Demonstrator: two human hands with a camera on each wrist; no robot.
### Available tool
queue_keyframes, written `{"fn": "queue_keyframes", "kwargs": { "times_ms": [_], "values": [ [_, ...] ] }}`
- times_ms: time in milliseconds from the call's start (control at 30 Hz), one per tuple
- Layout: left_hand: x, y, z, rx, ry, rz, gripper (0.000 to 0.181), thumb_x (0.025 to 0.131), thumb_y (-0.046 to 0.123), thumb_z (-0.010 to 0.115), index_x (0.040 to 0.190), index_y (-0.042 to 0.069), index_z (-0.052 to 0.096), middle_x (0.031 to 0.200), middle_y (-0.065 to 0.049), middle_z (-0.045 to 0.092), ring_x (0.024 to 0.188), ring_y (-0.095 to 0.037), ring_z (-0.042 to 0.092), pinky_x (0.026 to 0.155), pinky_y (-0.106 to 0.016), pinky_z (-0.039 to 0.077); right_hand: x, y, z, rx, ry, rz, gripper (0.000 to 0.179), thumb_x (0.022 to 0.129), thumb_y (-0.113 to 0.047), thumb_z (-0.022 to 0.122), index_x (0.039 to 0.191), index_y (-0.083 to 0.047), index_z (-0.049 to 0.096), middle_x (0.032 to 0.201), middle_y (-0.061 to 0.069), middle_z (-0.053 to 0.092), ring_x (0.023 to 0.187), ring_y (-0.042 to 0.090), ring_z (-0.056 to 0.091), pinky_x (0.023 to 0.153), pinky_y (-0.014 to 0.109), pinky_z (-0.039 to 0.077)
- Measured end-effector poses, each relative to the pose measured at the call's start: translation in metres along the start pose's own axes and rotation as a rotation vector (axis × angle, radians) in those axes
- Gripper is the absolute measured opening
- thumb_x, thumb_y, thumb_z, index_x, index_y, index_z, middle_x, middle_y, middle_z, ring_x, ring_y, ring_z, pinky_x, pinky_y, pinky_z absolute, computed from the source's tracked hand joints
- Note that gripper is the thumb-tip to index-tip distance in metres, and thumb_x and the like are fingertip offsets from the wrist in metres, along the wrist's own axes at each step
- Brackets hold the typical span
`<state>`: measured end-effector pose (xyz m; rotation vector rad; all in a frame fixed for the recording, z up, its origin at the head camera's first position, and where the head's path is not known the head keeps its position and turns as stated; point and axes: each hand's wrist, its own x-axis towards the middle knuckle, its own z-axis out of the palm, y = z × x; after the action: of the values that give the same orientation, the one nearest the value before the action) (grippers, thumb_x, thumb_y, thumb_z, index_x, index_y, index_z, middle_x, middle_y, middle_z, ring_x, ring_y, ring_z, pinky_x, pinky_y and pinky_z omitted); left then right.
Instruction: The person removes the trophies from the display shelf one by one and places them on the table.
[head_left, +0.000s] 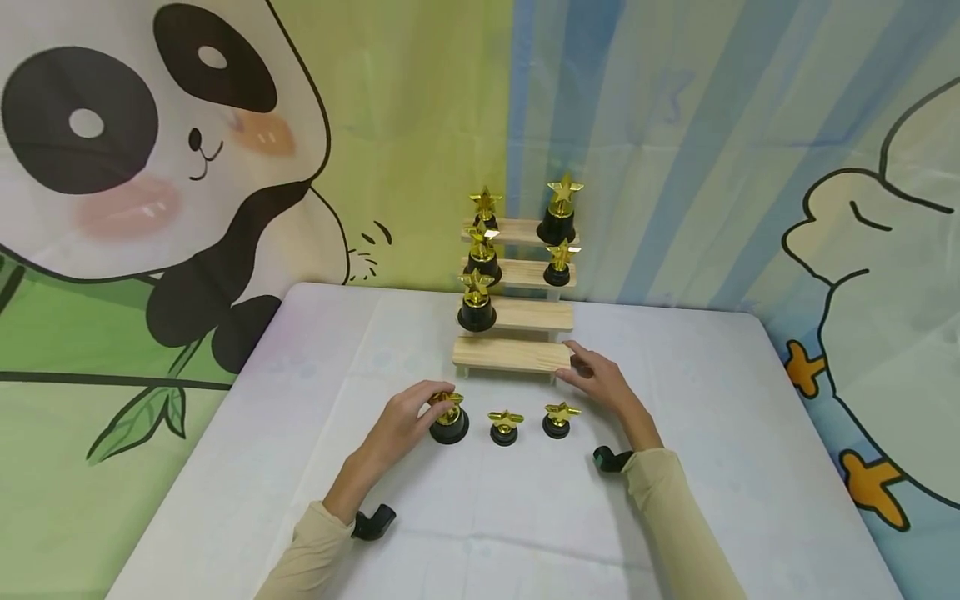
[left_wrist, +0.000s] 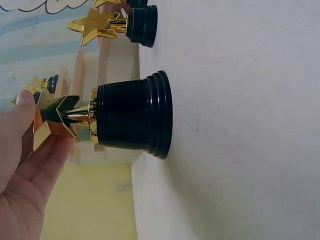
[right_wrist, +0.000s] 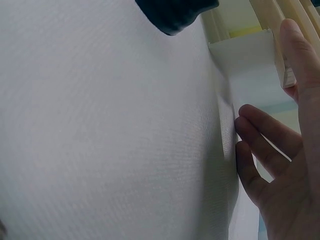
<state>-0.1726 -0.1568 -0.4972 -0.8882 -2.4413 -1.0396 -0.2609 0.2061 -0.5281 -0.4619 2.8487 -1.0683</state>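
My left hand (head_left: 411, 421) pinches the gold star of a large trophy (head_left: 450, 428) between thumb and fingers. In the left wrist view, its wide black base (left_wrist: 127, 115) stands upright on the white cloth. To its right on the table are two smaller star trophies, one in the middle (head_left: 505, 432) and one farther right (head_left: 557, 424). My right hand (head_left: 597, 379) grips the right end of the lowest step of a tiered wooden stand (head_left: 510, 355). In the right wrist view, the thumb (right_wrist: 299, 47) lies on the step's edge, while the other fingers are spread by the cloth.
More trophies stand on the upper steps: one on the third step down (head_left: 477, 312), others above, including a large one at top right (head_left: 557, 225). Behind the white table (head_left: 675, 500) hangs a cartoon backdrop with a panda (head_left: 225, 167). Black wrist mounts (head_left: 375, 523) sit below both hands.
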Motion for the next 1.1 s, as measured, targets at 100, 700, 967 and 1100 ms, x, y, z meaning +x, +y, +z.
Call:
{"fn": "queue_keyframes", "kwargs": {
  "times_ms": [100, 700, 967, 1100],
  "values": [
    [-0.002, -0.001, -0.003, -0.012, -0.036, -0.043, 0.029, 0.087, 0.012, 0.071, 0.115, 0.003, 0.066, 0.104, -0.005, 0.072, 0.092, -0.013, 0.068, 0.077, -0.027, 0.058, 0.001, 0.001, 0.002, -0.005, 0.003, 0.004, 0.066, 0.091, -0.044, 0.064, 0.146, -0.016, 0.042, 0.126, 0.022, 0.062, 0.117, 0.037, 0.06, 0.102, 0.052, 0.047],
    [-0.003, -0.004, -0.003, -0.051, -0.18, -0.178, 0.036, 0.092, 0.022, 0.066, 0.124, 0.005, 0.061, 0.113, -0.005, 0.069, 0.104, -0.015, 0.066, 0.087, -0.033, 0.056, -0.001, 0.002, 0.001, -0.008, -0.013, 0.0, 0.067, 0.092, -0.046, 0.063, 0.147, -0.016, 0.04, 0.127, 0.024, 0.061, 0.116, 0.037, 0.061, 0.1, 0.052, 0.048],
    [0.017, 0.0, -0.022, -0.021, -0.168, -0.161, 0.043, 0.096, 0.03, 0.06, 0.132, 0.008, 0.055, 0.126, -0.007, 0.063, 0.109, -0.022, 0.065, 0.091, -0.036, 0.055, 0.0, 0.001, 0.001, 0.002, -0.018, 0.004, 0.068, 0.092, -0.045, 0.063, 0.148, -0.016, 0.039, 0.13, 0.024, 0.06, 0.118, 0.037, 0.06, 0.102, 0.053, 0.047],
    [0.034, 0.0, -0.034, 0.013, -0.138, -0.152, 0.04, 0.099, 0.033, 0.055, 0.131, 0.009, 0.056, 0.126, -0.007, 0.063, 0.109, -0.022, 0.065, 0.092, -0.036, 0.055, 0.001, 0.001, 0.002, -0.006, -0.018, 0.008, 0.068, 0.092, -0.046, 0.063, 0.148, -0.017, 0.039, 0.129, 0.023, 0.06, 0.118, 0.037, 0.06, 0.101, 0.053, 0.047]
  ]
}}
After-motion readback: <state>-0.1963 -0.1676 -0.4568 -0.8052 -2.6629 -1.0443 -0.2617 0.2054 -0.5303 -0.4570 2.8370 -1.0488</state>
